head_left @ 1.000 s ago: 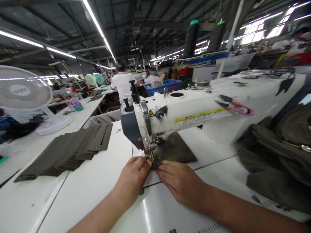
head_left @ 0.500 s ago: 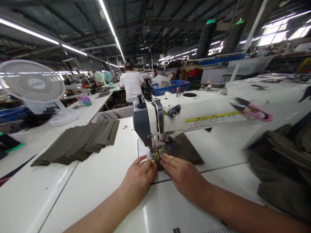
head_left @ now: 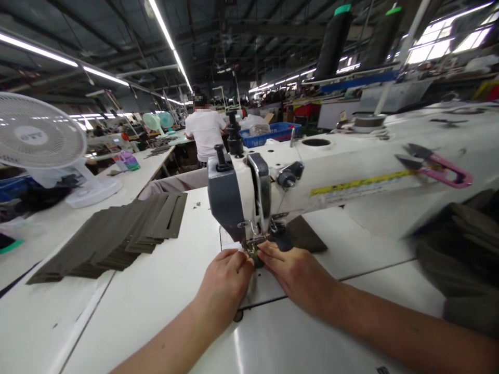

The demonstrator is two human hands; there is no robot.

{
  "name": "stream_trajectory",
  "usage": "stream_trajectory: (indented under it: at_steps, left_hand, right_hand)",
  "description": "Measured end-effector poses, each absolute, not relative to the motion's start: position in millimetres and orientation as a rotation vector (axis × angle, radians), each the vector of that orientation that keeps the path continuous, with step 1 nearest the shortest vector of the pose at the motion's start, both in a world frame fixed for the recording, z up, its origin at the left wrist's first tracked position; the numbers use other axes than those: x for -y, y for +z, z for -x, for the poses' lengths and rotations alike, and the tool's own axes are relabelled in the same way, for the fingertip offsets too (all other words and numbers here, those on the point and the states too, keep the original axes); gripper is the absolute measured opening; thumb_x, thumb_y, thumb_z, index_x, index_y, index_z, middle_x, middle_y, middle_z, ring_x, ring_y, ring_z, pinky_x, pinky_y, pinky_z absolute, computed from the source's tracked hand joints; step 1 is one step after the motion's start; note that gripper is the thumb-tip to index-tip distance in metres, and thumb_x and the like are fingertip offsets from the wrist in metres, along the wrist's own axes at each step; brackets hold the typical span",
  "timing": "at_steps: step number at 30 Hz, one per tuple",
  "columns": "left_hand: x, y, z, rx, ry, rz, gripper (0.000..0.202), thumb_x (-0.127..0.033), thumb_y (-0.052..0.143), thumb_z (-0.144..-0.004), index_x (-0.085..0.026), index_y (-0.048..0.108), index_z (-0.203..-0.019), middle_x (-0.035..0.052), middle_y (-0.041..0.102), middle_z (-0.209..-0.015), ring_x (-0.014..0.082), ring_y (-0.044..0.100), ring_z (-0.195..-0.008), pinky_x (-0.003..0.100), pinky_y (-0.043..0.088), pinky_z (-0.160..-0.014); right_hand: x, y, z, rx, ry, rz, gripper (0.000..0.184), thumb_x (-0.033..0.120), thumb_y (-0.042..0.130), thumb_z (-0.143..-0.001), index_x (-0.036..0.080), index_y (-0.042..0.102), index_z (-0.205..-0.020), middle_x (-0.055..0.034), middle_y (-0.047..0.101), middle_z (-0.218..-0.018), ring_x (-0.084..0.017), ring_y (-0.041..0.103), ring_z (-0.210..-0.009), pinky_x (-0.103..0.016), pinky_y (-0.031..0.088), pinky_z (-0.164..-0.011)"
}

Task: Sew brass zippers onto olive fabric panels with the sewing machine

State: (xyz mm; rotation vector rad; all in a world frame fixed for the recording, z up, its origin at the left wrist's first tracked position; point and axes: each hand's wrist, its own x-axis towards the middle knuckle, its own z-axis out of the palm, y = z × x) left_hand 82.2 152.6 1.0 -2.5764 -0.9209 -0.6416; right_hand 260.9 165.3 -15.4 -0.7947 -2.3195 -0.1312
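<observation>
**Cloth at the needle, between your two hands**

Your left hand (head_left: 228, 275) is at the near left edge of the cloth (head_left: 258, 261), its fingers curled together; whether they pinch it, you cannot be told from this view. Your right hand (head_left: 298, 272) has its fingers together, tips at the cloth's right side, close to the needle area; a clamp there cannot be confirmed either. The cloth lies between both sets of fingertips, its near end showing in the gap, its far end hidden under the sewing machine (head_left: 228, 200). A dark panel (head_left: 307, 236) lies flat beyond your right hand. To your left is a fanned stack (head_left: 117, 234); to the far right, pink-handled snips (head_left: 448, 170) rest on the machine arm.
</observation>
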Motion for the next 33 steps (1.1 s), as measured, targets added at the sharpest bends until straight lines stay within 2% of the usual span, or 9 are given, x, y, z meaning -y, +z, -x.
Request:
stream_trajectory:
  at_steps: [5,15,28,33]
  left_hand:
    - [-151.6,0.0,-80.9,1.008,-0.642,2.603,0.019,-0.012,0.040,-0.088,-0.011,0.059,-0.085,0.0078,0.060,-0.076,0.0202,0.060,-0.077,0.034,0.052,-0.073]
    - [-154.9,-4.0,-81.4,1.063,-0.685,2.587,0.014,-0.013,0.046,-0.086,-0.013,0.059,-0.081,0.0062,0.062,-0.076,0.0195,0.059,-0.074,0.034,0.052,-0.070]
    - [-156.9,-6.1,-80.5,1.105,-0.734,2.611,0.009,-0.010,0.052,-0.082,-0.013,0.059,-0.078,0.0063,0.064,-0.077,0.0192,0.061,-0.075,0.034,0.052,-0.075]
    - [-157.7,-5.5,-82.4,1.106,-0.760,2.583,0.014,-0.012,0.047,-0.085,-0.014,0.059,-0.079,0.0063,0.064,-0.077,0.0189,0.062,-0.075,0.034,0.053,-0.074]
  right_hand:
    - [-167.3,-14.5,-261.0,2.335,-0.018,0.823,0.026,0.007,0.038,-0.085,0.009,0.063,-0.088,-0.0110,0.067,-0.085,-0.023,0.063,-0.088,-0.034,0.053,-0.079]
    - [-169.5,-15.3,-261.6,2.342,0.063,0.859,0.025,0.008,0.037,-0.086,0.013,0.062,-0.085,-0.0098,0.066,-0.080,-0.022,0.062,-0.091,-0.034,0.051,-0.082]
    - [-171.9,-17.1,-260.8,2.361,0.003,0.909,0.025,0.010,0.038,-0.086,0.012,0.062,-0.093,-0.0104,0.067,-0.087,-0.021,0.064,-0.084,-0.032,0.052,-0.073]
    - [-171.7,-18.5,-258.1,2.341,0.040,0.940,0.024,0.010,0.038,-0.087,0.012,0.062,-0.090,-0.0103,0.066,-0.086,-0.021,0.063,-0.086,-0.032,0.050,-0.076]
